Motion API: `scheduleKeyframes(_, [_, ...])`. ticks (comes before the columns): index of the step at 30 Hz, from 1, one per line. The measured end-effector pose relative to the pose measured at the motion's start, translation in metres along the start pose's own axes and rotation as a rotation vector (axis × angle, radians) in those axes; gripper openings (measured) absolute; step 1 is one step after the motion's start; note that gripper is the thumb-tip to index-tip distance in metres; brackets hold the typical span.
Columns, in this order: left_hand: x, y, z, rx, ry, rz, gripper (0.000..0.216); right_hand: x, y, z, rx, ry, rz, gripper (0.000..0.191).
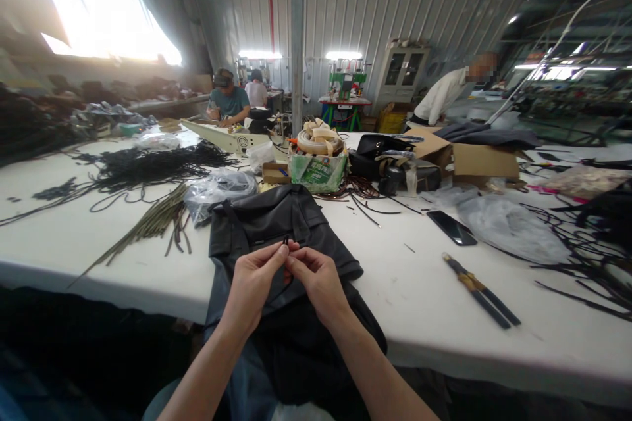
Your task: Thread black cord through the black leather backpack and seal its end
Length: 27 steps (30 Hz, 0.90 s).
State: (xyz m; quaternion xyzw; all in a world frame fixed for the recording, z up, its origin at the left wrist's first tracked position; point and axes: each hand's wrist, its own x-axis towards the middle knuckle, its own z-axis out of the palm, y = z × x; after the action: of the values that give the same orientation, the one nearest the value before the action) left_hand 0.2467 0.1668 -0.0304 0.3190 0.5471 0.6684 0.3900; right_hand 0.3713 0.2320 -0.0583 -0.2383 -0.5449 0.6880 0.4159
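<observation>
Near centre: I see left hand [254, 276] and right hand [320, 279] pinching small black piece [286, 241] over dark bag [276, 214] | pliers [468, 279] right, unheld | handling under way, I judge; what's done, what's left: can't tell

Our left hand [253, 284] and right hand [320, 283] pinch a small dark piece [286, 241] (perhaps cord; it's tiny) over the black bag [264, 220], pliers [470, 283] at their three o'clock, dark cords [148, 168] at ten.

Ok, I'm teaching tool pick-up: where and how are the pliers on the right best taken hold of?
Probably by both handles of the pliers, from the near right: they lie flat, their head pointing away, the long handles slightly spread toward that side.
</observation>
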Motion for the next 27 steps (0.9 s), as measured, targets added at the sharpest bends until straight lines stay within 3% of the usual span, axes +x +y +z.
scheduleKeyframes(18, [0.0, 0.002, -0.003, 0.091, -0.072, 0.035, 0.034, -0.002, 0.001, -0.001, -0.015, 0.003, -0.03, 0.033])
scheduleKeyframes(23, [0.002, 0.0, -0.003, 0.096, 0.006, 0.045, 0.033, -0.003, 0.005, -0.002, -0.056, 0.002, -0.001, 0.024])
scheduleKeyframes(27, [0.002, 0.002, -0.004, 0.074, 0.059, 0.059, 0.032, -0.007, 0.014, -0.004, -0.206, -0.018, -0.122, 0.023])
